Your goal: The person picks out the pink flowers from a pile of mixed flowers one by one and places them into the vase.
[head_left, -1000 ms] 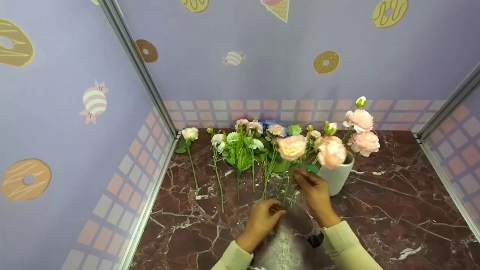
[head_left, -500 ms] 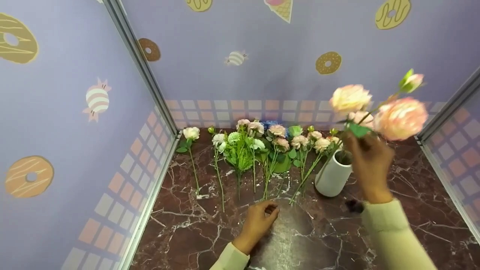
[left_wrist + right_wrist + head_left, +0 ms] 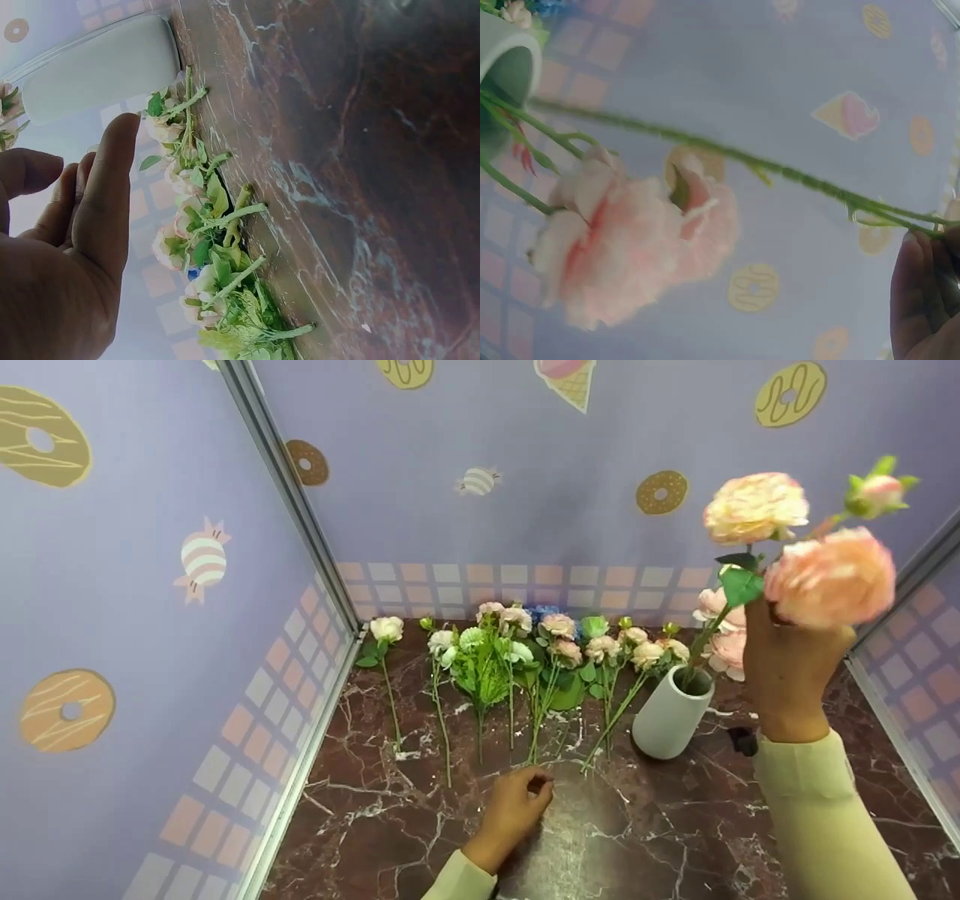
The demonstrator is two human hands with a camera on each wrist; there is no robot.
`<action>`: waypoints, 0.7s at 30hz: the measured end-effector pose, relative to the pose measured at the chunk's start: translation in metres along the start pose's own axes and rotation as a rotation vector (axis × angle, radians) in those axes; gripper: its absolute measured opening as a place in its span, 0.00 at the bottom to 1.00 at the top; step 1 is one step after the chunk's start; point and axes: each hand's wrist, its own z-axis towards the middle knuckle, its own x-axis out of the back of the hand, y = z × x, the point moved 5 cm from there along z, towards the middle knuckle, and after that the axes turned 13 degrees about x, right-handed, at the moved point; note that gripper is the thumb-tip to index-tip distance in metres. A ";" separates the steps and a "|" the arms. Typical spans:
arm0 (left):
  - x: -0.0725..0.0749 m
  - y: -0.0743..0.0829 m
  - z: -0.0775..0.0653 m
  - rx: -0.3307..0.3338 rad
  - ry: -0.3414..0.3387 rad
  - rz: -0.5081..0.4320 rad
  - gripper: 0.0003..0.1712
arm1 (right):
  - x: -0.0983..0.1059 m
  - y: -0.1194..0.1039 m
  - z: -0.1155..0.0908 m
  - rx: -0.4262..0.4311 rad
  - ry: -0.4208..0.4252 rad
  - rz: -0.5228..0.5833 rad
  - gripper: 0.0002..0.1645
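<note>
My right hand (image 3: 799, 675) grips a long-stemmed artificial flower (image 3: 832, 577) with two big ruffled peach-pink blooms and a bud, raised over the white vase (image 3: 664, 724). In the right wrist view its green stem (image 3: 795, 172) slants down to the vase rim; whether the tip is inside, I cannot tell. Pale pink flowers (image 3: 622, 240) stand in the vase and lean out, partly behind my right hand in the head view. My left hand (image 3: 517, 810) stays low over the table with loosely bent fingers and nothing in them, close to the stem ends.
A row of flowers lies along the back of the dark marbled table (image 3: 600, 840): a white rose (image 3: 386, 628), a green bunch (image 3: 480, 671), pink flowers (image 3: 559, 626) and others. Patterned panels rise at the back and sides. A small dark object (image 3: 742, 741) shows beside the right wrist.
My right hand has lifted the peach-pink flower off the table and carried it right and up over the vase. My left hand has let go of it and stays nearly in place.
</note>
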 end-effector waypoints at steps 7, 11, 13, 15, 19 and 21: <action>0.000 0.000 -0.002 -0.010 0.040 0.021 0.03 | -0.010 0.005 -0.009 0.029 -0.068 -0.103 0.15; -0.001 -0.001 -0.002 -0.001 0.041 0.016 0.04 | -0.013 0.012 -0.024 -0.003 -0.124 -0.154 0.19; -0.003 -0.001 -0.003 0.007 0.030 0.010 0.04 | -0.015 0.016 -0.031 0.004 -0.154 -0.169 0.19; -0.004 -0.002 -0.003 0.024 0.017 0.004 0.05 | -0.018 0.018 -0.038 0.016 -0.181 -0.176 0.17; -0.005 -0.002 -0.003 0.050 0.000 0.009 0.05 | -0.023 0.024 -0.055 0.040 -0.217 -0.206 0.12; -0.006 -0.001 -0.004 0.056 -0.006 0.011 0.05 | -0.025 0.025 -0.065 0.069 -0.233 -0.225 0.09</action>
